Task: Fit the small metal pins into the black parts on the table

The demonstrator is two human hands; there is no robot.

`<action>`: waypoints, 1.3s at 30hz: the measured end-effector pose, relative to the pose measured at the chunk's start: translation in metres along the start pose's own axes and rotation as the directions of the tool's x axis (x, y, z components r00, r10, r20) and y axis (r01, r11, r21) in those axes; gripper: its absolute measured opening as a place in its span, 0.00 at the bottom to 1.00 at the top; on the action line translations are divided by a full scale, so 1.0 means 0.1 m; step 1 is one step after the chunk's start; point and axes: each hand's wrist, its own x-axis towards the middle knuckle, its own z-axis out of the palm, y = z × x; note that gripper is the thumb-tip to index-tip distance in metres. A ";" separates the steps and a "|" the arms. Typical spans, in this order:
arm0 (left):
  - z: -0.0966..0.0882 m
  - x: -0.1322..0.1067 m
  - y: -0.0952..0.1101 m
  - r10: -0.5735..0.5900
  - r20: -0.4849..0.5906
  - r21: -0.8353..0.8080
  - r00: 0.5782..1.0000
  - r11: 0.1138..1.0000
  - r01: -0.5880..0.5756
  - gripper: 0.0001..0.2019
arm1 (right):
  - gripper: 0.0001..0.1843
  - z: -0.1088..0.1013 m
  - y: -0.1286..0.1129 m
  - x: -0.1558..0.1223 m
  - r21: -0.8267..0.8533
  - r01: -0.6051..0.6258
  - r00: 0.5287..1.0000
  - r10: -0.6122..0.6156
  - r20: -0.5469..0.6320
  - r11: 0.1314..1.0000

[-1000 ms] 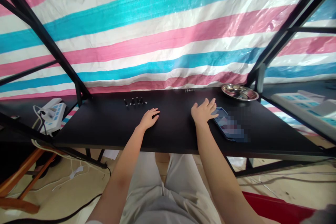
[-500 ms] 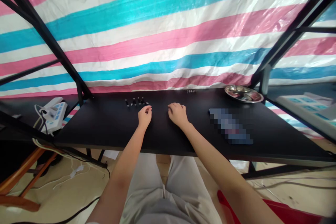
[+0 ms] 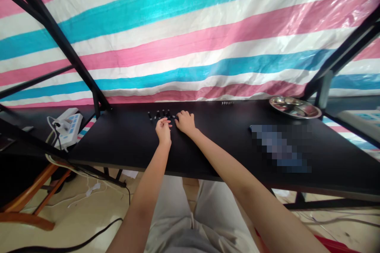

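Several small black cylinders (image 3: 158, 114) with pale ends stand and lie in a loose group on the black table (image 3: 219, 142). My left hand (image 3: 164, 129) is just in front of them, palm turned inward, its fingers loosely bent and apart with nothing visible between them. Close on its right, my right hand (image 3: 185, 121) is palm down over the tabletop with its fingers spread. Its fingertips are beside the rightmost cylinder; whether they touch it I cannot tell.
Small silvery pieces (image 3: 227, 103) line the table's back edge. At the back right is a round, divided metal tray (image 3: 295, 107); nearer lies a blurred-out bluish object (image 3: 279, 148). A white power strip (image 3: 69, 128) is at left, and striped sheeting (image 3: 190, 47) hangs behind.
My right hand has moved left to the black cylinders, close to my left hand. The fingers of my left hand have spread from a pinch. The view has shifted slightly left.
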 end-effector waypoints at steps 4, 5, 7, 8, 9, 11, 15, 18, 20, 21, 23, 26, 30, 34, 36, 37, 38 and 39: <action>-0.01 0.00 0.00 0.010 0.009 0.007 1.000 1.000 -0.010 0.10 | 0.15 0.06 -0.07 0.09 -0.001 -0.019 1.000 0.019 0.018 1.000; -0.01 0.00 0.00 0.013 0.010 0.009 1.000 1.000 -0.013 0.10 | 0.15 0.08 -0.08 0.11 -0.003 -0.022 1.000 0.022 0.020 1.000; -0.01 0.00 -0.01 0.015 0.011 0.012 1.000 1.000 -0.015 0.10 | 0.16 0.10 -0.09 0.13 -0.008 -0.023 1.000 0.023 0.015 1.000; -0.01 0.01 -0.01 0.013 0.011 0.009 1.000 1.000 -0.013 0.09 | 0.16 0.11 -0.09 0.14 -0.008 -0.021 1.000 0.021 0.011 1.000; -0.01 0.00 0.00 0.012 0.011 0.004 1.000 1.000 -0.012 0.09 | 0.16 0.12 -0.09 0.15 -0.006 -0.021 1.000 0.021 0.006 1.000; -0.01 0.00 0.01 0.007 0.014 -0.008 1.000 1.000 -0.006 0.09 | 0.15 0.14 -0.10 0.17 0.000 -0.025 1.000 0.025 -0.004 1.000; -0.01 -0.01 0.02 -0.004 0.017 -0.008 1.000 1.000 0.004 0.10 | 0.15 0.15 -0.08 0.17 0.017 -0.039 0.999 0.039 -0.038 0.999; -0.02 -0.01 0.03 -0.009 0.021 0.001 1.000 1.000 0.009 0.10 | 0.14 0.14 -0.04 0.13 0.070 -0.096 0.991 0.102 -0.085 0.993; -0.02 -0.01 0.03 -0.008 0.031 0.005 0.999 1.000 0.008 0.10 | 0.14 0.11 0.01 0.08 0.127 -0.118 0.981 0.136 -0.141 0.985; -0.02 -0.02 0.03 -0.008 0.040 0.007 0.999 1.000 0.008 0.10 | 0.14 0.09 0.04 0.05 0.160 -0.107 0.975 0.135 -0.174 0.981; -0.01 -0.02 0.03 -0.015 0.072 0.007 0.997 1.000 0.014 0.11 | 0.14 0.03 0.12 -0.02 0.232 -0.046 0.966 0.103 -0.236 0.972; 0.01 -0.04 0.05 -0.034 0.151 -0.010 0.988 0.999 0.036 0.12 | 0.14 -0.10 0.25 -0.16 0.339 0.097 0.954 0.009 -0.300 0.936; 0.03 -0.09 0.09 0.021 0.277 -0.044 0.961 0.999 -0.009 0.15 | 0.14 -0.31 0.39 -0.36 0.391 0.197 0.939 -0.058 -0.338 0.899; 0.06 -0.13 0.09 0.114 0.377 -0.050 0.919 0.993 -0.103 0.22 | 0.13 -0.40 0.46 -0.53 0.368 0.234 0.941 -0.114 -0.318 0.900; 0.06 -0.15 0.08 0.127 0.420 -0.032 0.898 0.992 -0.126 0.20 | 0.13 -0.40 0.47 -0.59 0.361 0.243 0.944 -0.133 -0.302 0.901; 0.06 -0.15 0.07 0.130 0.441 -0.019 0.888 0.991 -0.136 0.18 | 0.13 -0.38 0.48 -0.61 0.364 0.244 0.945 -0.135 -0.299 0.899; 0.06 -0.16 0.06 0.134 0.456 -0.003 0.880 0.989 -0.149 0.17 | 0.12 -0.37 0.48 -0.63 0.376 0.242 0.945 -0.129 -0.301 0.895; 0.05 -0.16 0.05 0.139 0.467 0.013 0.874 0.986 -0.164 0.15 | 0.12 -0.36 0.48 -0.64 0.396 0.235 0.946 -0.115 -0.304 0.887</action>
